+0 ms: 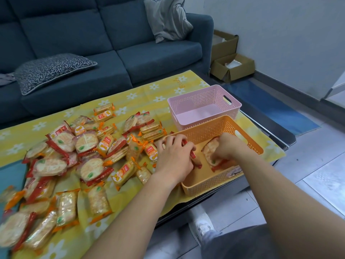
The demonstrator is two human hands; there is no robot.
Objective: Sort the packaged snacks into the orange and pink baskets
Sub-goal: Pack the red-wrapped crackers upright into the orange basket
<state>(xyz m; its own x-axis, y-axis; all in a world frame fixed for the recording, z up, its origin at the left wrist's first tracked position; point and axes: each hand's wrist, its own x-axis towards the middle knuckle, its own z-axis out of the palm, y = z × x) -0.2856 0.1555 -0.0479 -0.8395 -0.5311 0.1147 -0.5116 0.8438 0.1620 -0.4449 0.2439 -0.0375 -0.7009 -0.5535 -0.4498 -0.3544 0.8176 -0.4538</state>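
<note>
**Listener:** How far along is the sorting?

**Me:** Barely begun, I'd say. Nearly all the snack packets (87,146) lie unsorted in a loose heap, spread from the middle of the table to its near left corner. Some are round crackers in clear wrap with red ends. Others are rectangular stacks with orange ends.

**Listener:** And the baskets?

**Me:** The orange basket (250,144) sits at the near right. Only what my hands hold is inside it. The pink basket (203,101) is just behind it, touching or almost, and I can see no packet in it.

**Listener:** What are your hands doing?

**Me:** My right hand (225,146) is down inside the orange basket, fingers curled onto a round cracker packet (210,148) that rests on the basket floor. My left hand (173,157) is over the basket's left rim, closed around a red-ended packet (194,156). Most of that packet is hidden by my fingers.

**Listener:** What lies around all this?

**Me:** A yellow cloth (149,96) printed with white daisies covers the table (270,131). A dark blue sofa (112,43) stands along the far side.
</note>
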